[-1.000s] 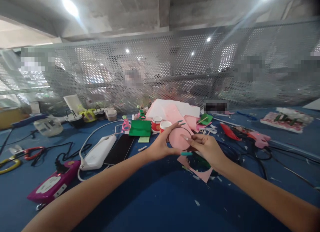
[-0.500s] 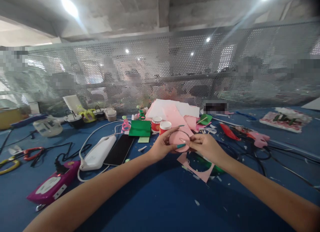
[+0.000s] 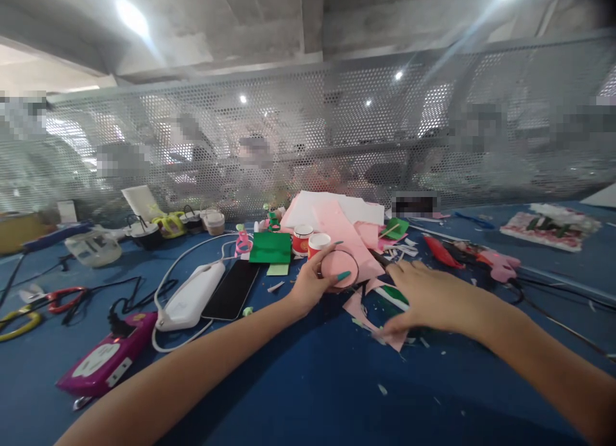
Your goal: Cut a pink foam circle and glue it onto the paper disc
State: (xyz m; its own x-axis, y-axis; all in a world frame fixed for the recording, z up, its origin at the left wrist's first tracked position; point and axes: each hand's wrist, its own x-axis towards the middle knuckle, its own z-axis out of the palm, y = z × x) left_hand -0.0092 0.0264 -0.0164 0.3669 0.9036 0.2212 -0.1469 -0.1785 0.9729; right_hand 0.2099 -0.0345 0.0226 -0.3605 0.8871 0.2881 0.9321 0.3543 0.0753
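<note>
My left hand (image 3: pixel 312 282) holds a round pink disc (image 3: pixel 337 267) upright between thumb and fingers, just above the blue table (image 3: pixel 298 382). My right hand (image 3: pixel 426 298) lies lower to the right, palm down, fingers spread over a pink paper offcut (image 3: pixel 359 311) and green scraps (image 3: pixel 397 294). It holds nothing that I can see. A red-and-white cup (image 3: pixel 317 241) stands right behind the disc.
Behind lie pink sheets (image 3: pixel 344 224), a green card (image 3: pixel 270 247), a second cup (image 3: pixel 302 237). To the left are a black phone (image 3: pixel 233 289), a white power bank (image 3: pixel 191 295), a purple device (image 3: pixel 108 362), red scissors (image 3: pixel 60 296). Cables and a red tool (image 3: pixel 441 252) lie at right. A perforated screen (image 3: pixel 308 144) closes the back.
My right hand has let go of the pink disc and dropped to the right onto the scraps. My left hand keeps the disc and has shifted slightly left.
</note>
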